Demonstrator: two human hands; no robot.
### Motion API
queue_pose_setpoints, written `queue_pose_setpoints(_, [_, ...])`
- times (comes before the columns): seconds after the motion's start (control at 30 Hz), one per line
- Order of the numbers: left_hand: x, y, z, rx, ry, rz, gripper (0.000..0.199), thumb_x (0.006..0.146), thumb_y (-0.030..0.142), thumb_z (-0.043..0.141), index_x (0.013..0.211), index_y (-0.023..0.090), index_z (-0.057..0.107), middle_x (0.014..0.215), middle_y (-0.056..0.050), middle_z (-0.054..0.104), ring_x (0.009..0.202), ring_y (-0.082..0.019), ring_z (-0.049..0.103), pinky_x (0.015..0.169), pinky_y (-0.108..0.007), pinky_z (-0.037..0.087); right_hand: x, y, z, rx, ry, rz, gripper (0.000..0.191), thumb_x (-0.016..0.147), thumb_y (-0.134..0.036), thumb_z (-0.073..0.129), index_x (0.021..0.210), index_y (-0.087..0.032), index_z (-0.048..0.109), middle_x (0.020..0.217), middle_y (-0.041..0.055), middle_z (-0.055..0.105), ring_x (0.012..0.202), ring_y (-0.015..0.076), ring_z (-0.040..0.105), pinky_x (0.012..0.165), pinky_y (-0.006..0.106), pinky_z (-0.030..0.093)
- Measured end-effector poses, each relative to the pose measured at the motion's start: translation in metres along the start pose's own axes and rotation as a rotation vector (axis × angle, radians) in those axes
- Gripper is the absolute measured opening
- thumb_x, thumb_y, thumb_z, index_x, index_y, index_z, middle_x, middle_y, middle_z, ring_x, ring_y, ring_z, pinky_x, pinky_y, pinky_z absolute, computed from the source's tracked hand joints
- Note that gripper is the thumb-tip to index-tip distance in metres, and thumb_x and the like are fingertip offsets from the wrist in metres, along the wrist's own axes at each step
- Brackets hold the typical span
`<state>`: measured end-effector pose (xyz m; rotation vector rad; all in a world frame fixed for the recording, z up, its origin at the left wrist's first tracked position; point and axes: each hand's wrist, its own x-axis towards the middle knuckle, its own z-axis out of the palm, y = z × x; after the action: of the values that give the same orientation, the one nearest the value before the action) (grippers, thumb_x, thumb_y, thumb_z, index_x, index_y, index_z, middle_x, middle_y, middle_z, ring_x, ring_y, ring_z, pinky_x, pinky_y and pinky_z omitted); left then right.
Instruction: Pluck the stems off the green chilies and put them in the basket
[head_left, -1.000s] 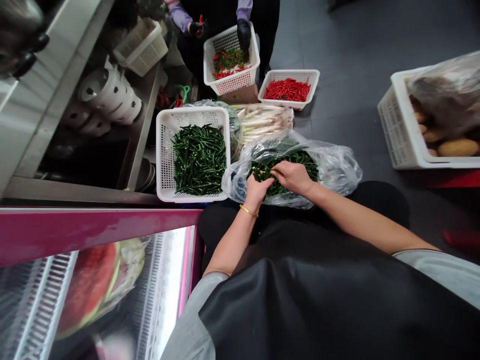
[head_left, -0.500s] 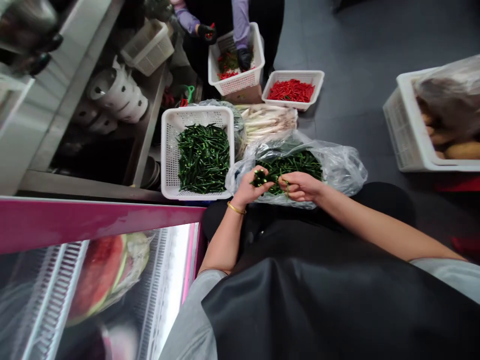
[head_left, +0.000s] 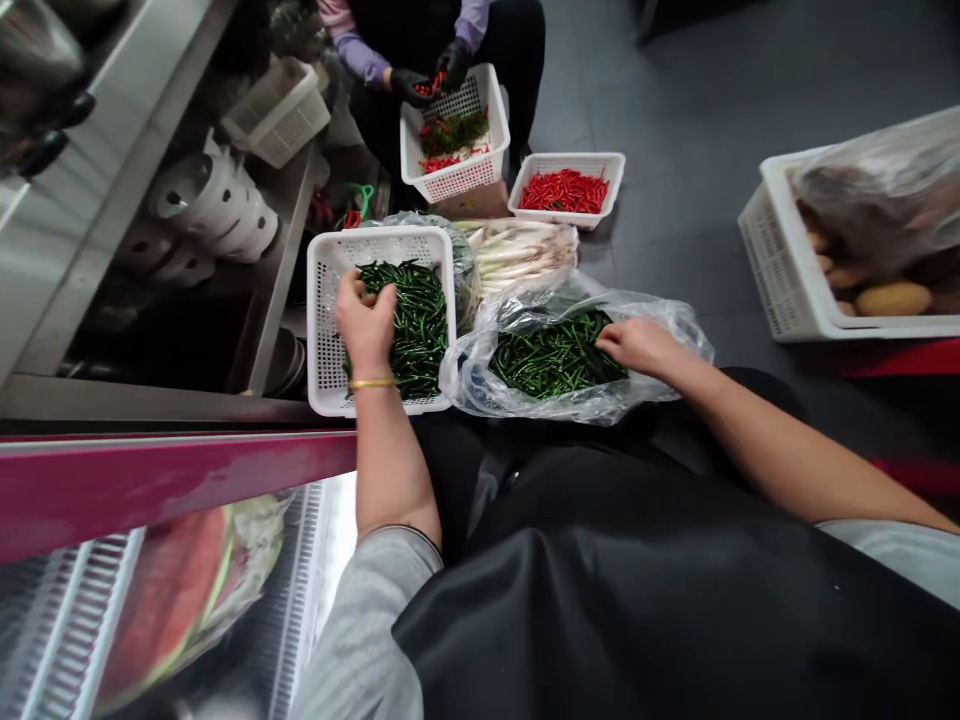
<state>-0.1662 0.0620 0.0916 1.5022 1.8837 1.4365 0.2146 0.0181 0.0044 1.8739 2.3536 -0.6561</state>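
My left hand (head_left: 365, 318), a gold bangle at its wrist, is over the white basket (head_left: 321, 330) of dark green chillies (head_left: 409, 325). Its fingers are spread with a gap between thumb and fingers, and nothing shows in them. My right hand (head_left: 637, 345) hovers at the right side of a clear plastic bag (head_left: 679, 325), which lies open around more green chillies (head_left: 551, 355). Thumb and fingertips of this hand are pinched together over the chillies; whatever they may hold is too small to make out.
Across from me, a co-worker's black-gloved hands (head_left: 427, 85) hold red chillies above a white basket (head_left: 480, 155). A smaller basket (head_left: 615, 185) of red chillies, white-stemmed vegetables (head_left: 525, 255) and a potato crate (head_left: 772, 270) stand around. A steel shelf (head_left: 292, 260) and glass-topped cooler (head_left: 180, 480) border the left.
My left hand has moved left from the bag to over the basket, and its bunch of chillies is out of it. My right hand has shifted right. The co-worker's hands have come together.
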Motion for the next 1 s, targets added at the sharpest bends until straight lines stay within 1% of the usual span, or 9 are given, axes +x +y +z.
queue_pose_setpoints(0.07, [-0.055, 0.013, 0.032, -0.089, -0.181, 0.068, 0.035, 0.078, 0.029, 0.067, 0.11, 0.017, 0.061, 0.089, -0.003, 0.065, 0.078, -0.015, 0.059, 0.076, -0.031, 0.046, 0.007, -0.005, 0.014, -0.143, -0.029, 0.044, 0.039, 0.087, -0.044, 0.048, 0.092, -0.013, 0.072, 0.095, 0.0165, 0.071, 0.089, 0.0282, 0.066, 0.07, 0.033, 0.046])
queue_pose_setpoints(0.17, [-0.136, 0.018, 0.083, -0.17, -0.587, -0.045, 0.021, 0.076, 0.033, 0.066, 0.089, 0.017, 0.068, 0.074, -0.002, 0.066, 0.067, -0.014, 0.059, 0.067, -0.027, 0.046, 0.019, -0.017, 0.03, -0.198, -0.058, 0.087, 0.042, 0.085, -0.045, 0.049, 0.091, -0.009, 0.071, 0.097, 0.021, 0.07, 0.092, 0.0304, 0.065, 0.07, 0.033, 0.047])
queue_pose_setpoints(0.27, [-0.18, 0.008, 0.116, -0.185, -0.759, -0.173, 0.017, 0.077, 0.03, 0.062, 0.083, 0.015, 0.068, 0.074, -0.004, 0.067, 0.068, -0.014, 0.06, 0.067, -0.026, 0.046, 0.023, -0.024, 0.032, -0.04, -0.011, 0.097, 0.032, 0.083, -0.038, 0.051, 0.086, -0.012, 0.07, 0.091, 0.0174, 0.071, 0.088, 0.0269, 0.066, 0.067, 0.03, 0.048])
queue_pose_setpoints(0.5, [-0.171, -0.006, 0.144, -0.245, -0.763, -0.302, 0.039, 0.066, 0.024, 0.074, 0.101, 0.014, 0.061, 0.094, -0.009, 0.067, 0.09, -0.019, 0.063, 0.083, -0.032, 0.048, 0.01, -0.038, 0.027, 1.073, -0.121, 0.139, 0.014, 0.077, -0.029, 0.062, 0.083, -0.017, 0.058, 0.056, 0.0, 0.062, 0.047, 0.0123, 0.057, 0.046, 0.022, 0.047])
queue_pose_setpoints(0.6, [-0.168, -0.005, 0.151, -0.406, -0.868, -0.472, 0.032, 0.072, 0.022, 0.069, 0.099, 0.014, 0.056, 0.081, -0.005, 0.066, 0.073, -0.016, 0.065, 0.07, -0.031, 0.051, 0.01, -0.041, 0.03, 1.282, -0.153, 0.148, 0.018, 0.074, -0.029, 0.068, 0.081, -0.015, 0.059, 0.053, -0.0008, 0.06, 0.046, 0.01, 0.055, 0.044, 0.02, 0.046])
queue_pose_setpoints(0.67, [-0.169, -0.004, 0.151, -0.471, -0.943, -0.616, 0.02, 0.077, 0.023, 0.062, 0.092, 0.013, 0.053, 0.068, -0.002, 0.063, 0.056, -0.013, 0.061, 0.057, -0.027, 0.05, 0.011, -0.041, 0.031, 1.276, -0.198, 0.142, 0.018, 0.073, -0.03, 0.069, 0.077, -0.014, 0.062, 0.057, 0.0007, 0.061, 0.047, 0.0093, 0.055, 0.044, 0.02, 0.046])
queue_pose_setpoints(0.77, [-0.173, -0.004, 0.147, -0.481, -0.914, -0.7, 0.013, 0.079, 0.021, 0.06, 0.082, 0.013, 0.051, 0.061, -0.001, 0.06, 0.048, -0.01, 0.058, 0.047, -0.02, 0.044, 0.011, -0.039, 0.032, 1.152, -0.205, 0.122, 0.018, 0.073, -0.032, 0.068, 0.072, -0.015, 0.063, 0.057, 0.0004, 0.061, 0.048, 0.0094, 0.054, 0.045, 0.02, 0.046])
queue_pose_setpoints(0.9, [-0.176, -0.003, 0.144, -0.416, -0.924, -0.604, 0.01, 0.079, 0.021, 0.06, 0.084, 0.013, 0.055, 0.059, 0.001, 0.059, 0.046, -0.008, 0.055, 0.044, -0.018, 0.038, 0.008, -0.04, 0.034, 0.951, -0.14, 0.158, 0.037, 0.082, -0.05, 0.052, 0.066, -0.018, 0.057, 0.044, -0.0037, 0.047, 0.041, 0.0101, 0.045, 0.042, 0.023, 0.04])
queue_pose_setpoints(1.0, [-0.175, 0.0, 0.141, -0.27, -0.966, -0.483, 0.011, 0.077, 0.02, 0.063, 0.07, 0.015, 0.056, 0.055, 0.0, 0.06, 0.044, -0.01, 0.054, 0.047, -0.022, 0.042, 0.006, -0.041, 0.034, 0.739, -0.035, 0.036, 0.037, 0.076, -0.054, 0.058, 0.068, -0.018, 0.057, 0.053, -0.002, 0.053, 0.051, 0.0118, 0.05, 0.049, 0.024, 0.039])
